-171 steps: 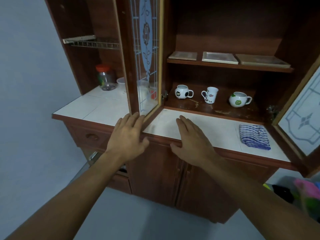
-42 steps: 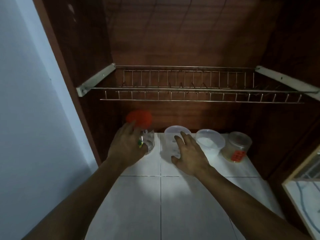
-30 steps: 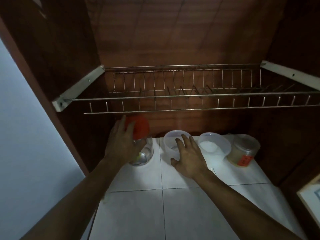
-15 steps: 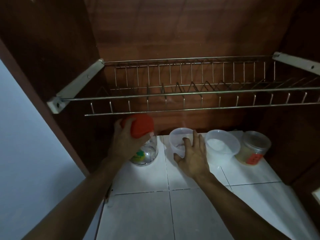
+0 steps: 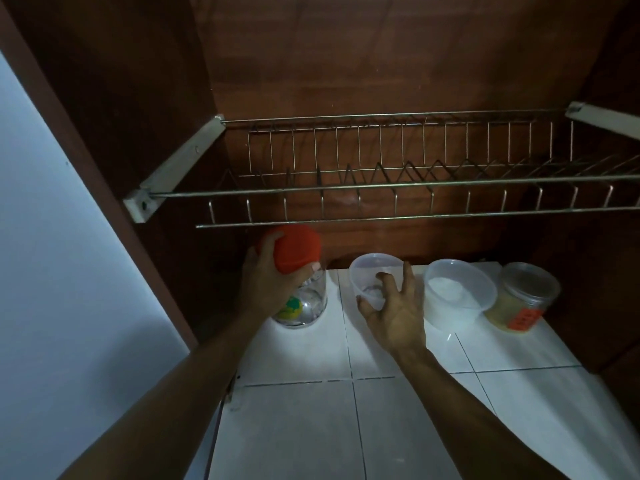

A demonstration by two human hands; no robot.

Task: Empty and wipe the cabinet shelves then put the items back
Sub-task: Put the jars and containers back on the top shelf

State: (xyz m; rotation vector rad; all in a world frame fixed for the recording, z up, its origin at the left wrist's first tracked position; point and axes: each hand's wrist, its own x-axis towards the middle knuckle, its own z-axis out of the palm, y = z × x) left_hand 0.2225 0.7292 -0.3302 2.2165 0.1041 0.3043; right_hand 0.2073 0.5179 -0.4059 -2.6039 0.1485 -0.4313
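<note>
- The jar [image 5: 300, 301] stood at the back of the counter [image 5: 311, 427], in the left corner of the cabinet [image 5: 346, 64], on the same tile as half a second before.
- The left hand [image 5: 272, 280] stayed clamped on the jar's lid [image 5: 298, 249], thumb at the lid's 4 o'clock edge and fingers wrapped over its 9 o'clock side.
- The right hand [image 5: 394, 315] had changed. Before, it lay flat against the tub [image 5: 374, 270] with the fingers together. Now the fingers were spread and curved round the tub's near wall, with the thumb pressed on at 8 o'clock.
- The two hands were apart, each on its own container.
- The jar was clear, rounded glass with a green-and-yellow patch low on its side. Its lid was a smooth orange dome of plastic.
- The tub, at 3 o'clock from the jar, was a small, round cup of thin, see-through plastic with a rolled rim and a little white matter at the bottom.
- At 3 o'clock from the tub sat a bowl [image 5: 457, 294], wider and of the same clear plastic, holding white powder.
- Just beside the bowl, again at 3 o'clock, stood a canister [image 5: 523, 299]. It was a short clear cylinder of tan contents with an orange label.
- At 12 o'clock above them all hung a rack [image 5: 381, 188] of thin metal wire, with straight rails, upright pegs and zigzag dividers, fixed on pale brackets.
- The counter was glossy white tile with dark grout lines, and the cabinet was dark reddish wood with a matte grain.
- A plain pale wall [image 5: 69, 271] ran along the 9 o'clock side.
</note>
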